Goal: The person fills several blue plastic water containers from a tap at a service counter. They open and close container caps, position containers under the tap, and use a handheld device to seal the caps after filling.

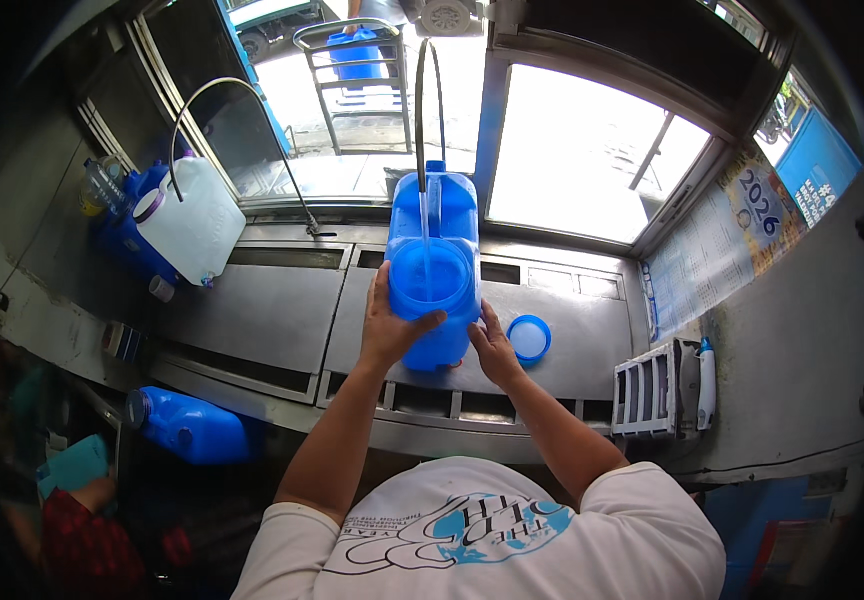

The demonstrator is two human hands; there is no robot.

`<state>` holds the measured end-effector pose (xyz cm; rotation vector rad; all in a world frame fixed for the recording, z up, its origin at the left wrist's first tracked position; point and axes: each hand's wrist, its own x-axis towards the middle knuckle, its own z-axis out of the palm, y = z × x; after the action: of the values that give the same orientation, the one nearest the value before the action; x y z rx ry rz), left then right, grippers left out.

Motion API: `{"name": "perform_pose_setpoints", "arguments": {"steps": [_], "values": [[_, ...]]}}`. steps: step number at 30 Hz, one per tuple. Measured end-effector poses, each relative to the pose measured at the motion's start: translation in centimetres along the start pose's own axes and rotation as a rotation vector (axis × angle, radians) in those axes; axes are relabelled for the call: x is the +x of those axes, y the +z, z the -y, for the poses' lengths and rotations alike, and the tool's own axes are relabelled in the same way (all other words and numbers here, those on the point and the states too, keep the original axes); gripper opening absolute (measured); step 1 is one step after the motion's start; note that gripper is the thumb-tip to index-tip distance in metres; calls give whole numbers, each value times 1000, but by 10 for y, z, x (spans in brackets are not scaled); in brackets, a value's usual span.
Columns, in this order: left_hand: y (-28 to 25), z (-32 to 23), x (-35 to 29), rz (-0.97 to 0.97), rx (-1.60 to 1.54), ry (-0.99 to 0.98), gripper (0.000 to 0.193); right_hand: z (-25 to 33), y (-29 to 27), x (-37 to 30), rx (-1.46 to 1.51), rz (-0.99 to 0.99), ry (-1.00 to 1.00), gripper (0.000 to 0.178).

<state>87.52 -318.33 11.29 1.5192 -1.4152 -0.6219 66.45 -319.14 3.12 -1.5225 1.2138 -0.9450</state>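
Note:
A blue water jug (439,345) stands on the steel counter (582,345) with its wide round mouth open. From a curved metal spout (421,130), a thin stream of water runs into that mouth. My left hand (392,325) grips the jug's left side, its thumb across the front below the rim. On the lower right side, my right hand (493,348) presses its fingers against the jug. A round blue lid (529,340) lies just right of my right hand.
A white jug (192,220) stands among blue ones at the left, by a second curved spout (222,80). A blue jug (197,428) lies below the counter. A person's checked sleeve (92,550) shows lower left. A slatted rack (647,390) stands right; outside is a metal cart (352,90).

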Motion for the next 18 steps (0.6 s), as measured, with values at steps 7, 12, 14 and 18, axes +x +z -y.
{"name": "perform_pose_setpoints", "arguments": {"steps": [7, 12, 14, 18], "values": [[3, -5, 1, 30, 43, -48, 124, -9, -1, 7, -12, -25, 37, 70], [1, -7, 0, 47, 13, -90, 125, -3, 1, 1, 12, -16, 83, 71], [2, -2, 3, 57, -20, -89, 126, -10, -1, 2, 148, 13, 70, 70], [7, -4, -4, -47, 169, -52, 129, -31, -22, 10, 239, 62, 197, 67]]}}
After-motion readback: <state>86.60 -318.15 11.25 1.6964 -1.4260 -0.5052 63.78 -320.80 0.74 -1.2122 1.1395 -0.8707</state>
